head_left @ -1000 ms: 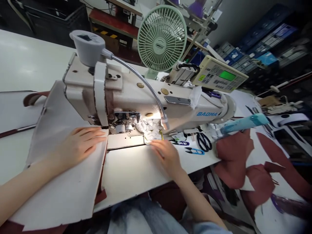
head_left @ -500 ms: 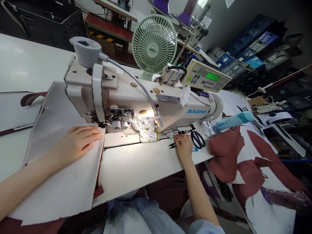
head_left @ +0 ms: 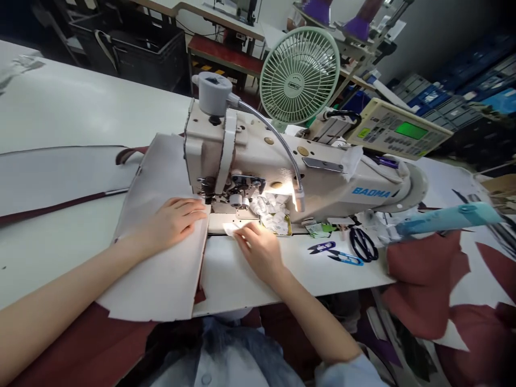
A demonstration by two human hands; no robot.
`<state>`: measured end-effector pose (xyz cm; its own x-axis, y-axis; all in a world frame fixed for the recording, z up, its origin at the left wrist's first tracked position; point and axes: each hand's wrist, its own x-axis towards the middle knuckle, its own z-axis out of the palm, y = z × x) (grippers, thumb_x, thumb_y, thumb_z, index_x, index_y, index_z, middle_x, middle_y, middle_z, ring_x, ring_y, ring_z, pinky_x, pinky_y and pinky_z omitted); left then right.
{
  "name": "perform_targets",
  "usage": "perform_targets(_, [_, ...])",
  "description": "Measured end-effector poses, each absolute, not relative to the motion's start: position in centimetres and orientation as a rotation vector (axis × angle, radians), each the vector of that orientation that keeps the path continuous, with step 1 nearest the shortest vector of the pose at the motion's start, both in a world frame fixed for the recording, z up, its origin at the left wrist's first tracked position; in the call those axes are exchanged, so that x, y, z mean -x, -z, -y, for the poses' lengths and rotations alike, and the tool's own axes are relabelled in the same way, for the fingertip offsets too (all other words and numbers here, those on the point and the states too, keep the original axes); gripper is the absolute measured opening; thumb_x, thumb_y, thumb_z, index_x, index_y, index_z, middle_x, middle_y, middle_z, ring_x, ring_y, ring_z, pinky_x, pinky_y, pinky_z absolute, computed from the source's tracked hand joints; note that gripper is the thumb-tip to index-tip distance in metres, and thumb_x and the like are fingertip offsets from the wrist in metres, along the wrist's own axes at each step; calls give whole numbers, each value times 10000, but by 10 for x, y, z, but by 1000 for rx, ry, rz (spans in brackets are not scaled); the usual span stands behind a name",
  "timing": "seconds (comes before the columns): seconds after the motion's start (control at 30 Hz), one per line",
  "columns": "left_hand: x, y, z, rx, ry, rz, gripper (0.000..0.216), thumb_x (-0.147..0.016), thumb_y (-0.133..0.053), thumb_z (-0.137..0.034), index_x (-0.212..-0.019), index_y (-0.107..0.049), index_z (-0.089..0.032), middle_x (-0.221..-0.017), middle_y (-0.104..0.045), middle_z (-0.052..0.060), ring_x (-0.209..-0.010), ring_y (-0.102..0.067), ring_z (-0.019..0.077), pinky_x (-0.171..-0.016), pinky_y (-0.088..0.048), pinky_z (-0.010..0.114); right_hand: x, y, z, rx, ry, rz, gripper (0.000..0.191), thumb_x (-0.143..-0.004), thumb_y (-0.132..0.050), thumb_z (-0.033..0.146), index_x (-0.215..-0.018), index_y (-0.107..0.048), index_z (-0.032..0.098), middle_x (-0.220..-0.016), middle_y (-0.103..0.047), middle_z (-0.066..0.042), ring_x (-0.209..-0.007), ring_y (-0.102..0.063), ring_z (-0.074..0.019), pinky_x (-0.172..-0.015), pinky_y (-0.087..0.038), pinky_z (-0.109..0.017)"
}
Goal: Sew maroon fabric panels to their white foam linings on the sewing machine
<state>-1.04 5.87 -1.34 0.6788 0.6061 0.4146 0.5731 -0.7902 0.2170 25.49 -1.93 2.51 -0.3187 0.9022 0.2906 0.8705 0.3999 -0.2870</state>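
Now right hand (head_left: 258,251) nearer needle plate (head_left: 224,221)

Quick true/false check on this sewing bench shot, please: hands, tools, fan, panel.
1. The left hand rests on a white panel. True.
2. The right hand grips the scissors. False: the scissors lie off to its right; the hand is on a small white piece.
3. A fan stands behind the sewing machine. True.
4. The control panel screen is red. False: it is green.
5. Purple thread snips and blue thread snips lie beside the scissors. True.
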Motion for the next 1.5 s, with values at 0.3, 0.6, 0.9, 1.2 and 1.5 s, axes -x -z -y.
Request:
perform_targets(0.3, [9, 14, -56, -2809, -910, -968, 400, -883, -476, -58, -1266, -542, -152, -1195, -679, 112, -1129, -619, 230, -990, -455, 393, -183, -4, -35, 1370, -136, 2535, 267, -1020, -474, 272, -1035, -717, 162, -940, -689, -93, -835, -637, -195, -684, -493, -290])
perform_targets(0.6, [10, 7, -55, -2874, -845, -891, 370, -950, -459, -99, -1243, -650, -219, -1159, -716, 46, -1133, -624, 210, -1005, -476, 387, -219, 10, -20, 1000, -370, 2312, 328, -984, -458, 129, -1238, -655, 198, -1198, -690, -97, -1007, -617, -192, -917, -539, -354])
perform_targets(0.9, [14, 8, -56, -2924, -703, -1056, 322, -994, -469, -126, -1237, -640, -249, -1257, -689, -2, -1247, -560, 220, -1022, -453, 405, -217, 8, -22, 1119, -335, 2391, 328, -988, -468, 163, -1267, -642, 166, -1256, -671, -115, -1064, -590, -221, -930, -517, -408])
perform_targets(1.2, [11, 8, -56, -2869, -740, -1058, 354, -1001, -421, -130, -1262, -640, -228, -1247, -694, 31, -1232, -589, 198, -1062, -451, 385, -213, 5, -21, 1218, -204, 2446, 335, -1014, -445, 169, -1295, -627, 179, -1305, -662, -82, -1119, -570, -226, -886, -466, -397])
perform_targets(1.5, [10, 12, -53, -2816, -791, -995, 368, -989, -404, -122, -1250, -655, -187, -1214, -698, 76, -1140, -634, 201, -1005, -498, 365, -212, 5, -19, 1256, -164, 2501, 356, -1004, -473, 173, -1339, -595, 189, -1354, -632, -80, -1137, -557, -235, -870, -438, -400])
